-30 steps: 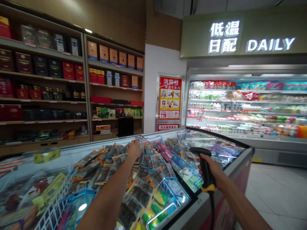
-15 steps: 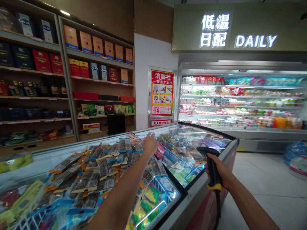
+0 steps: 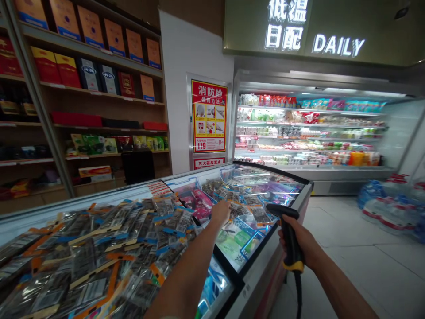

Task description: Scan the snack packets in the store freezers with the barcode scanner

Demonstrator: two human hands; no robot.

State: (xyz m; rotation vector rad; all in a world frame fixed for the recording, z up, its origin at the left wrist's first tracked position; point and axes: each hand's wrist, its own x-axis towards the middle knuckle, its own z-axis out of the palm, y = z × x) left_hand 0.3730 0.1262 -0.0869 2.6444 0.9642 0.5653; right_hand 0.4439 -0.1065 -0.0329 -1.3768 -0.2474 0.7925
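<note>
Packets (image 3: 239, 210) sit just right of my nearer left hand (image 3: 221, 213), grip I can't tell; right hand (image 3: 303, 238) clamps the scanner (image 3: 291, 243).

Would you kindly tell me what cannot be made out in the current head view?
All in the head view:
Left hand: its own back hides whether the fingers hold anything.
Right hand: the scanner in its grip hides part of its fingers.
Cable: its far end is cut off by the bottom edge.
Packets: their print is too small and blurred to read.
Sign: its uppermost characters are cut off by the top edge.
</note>
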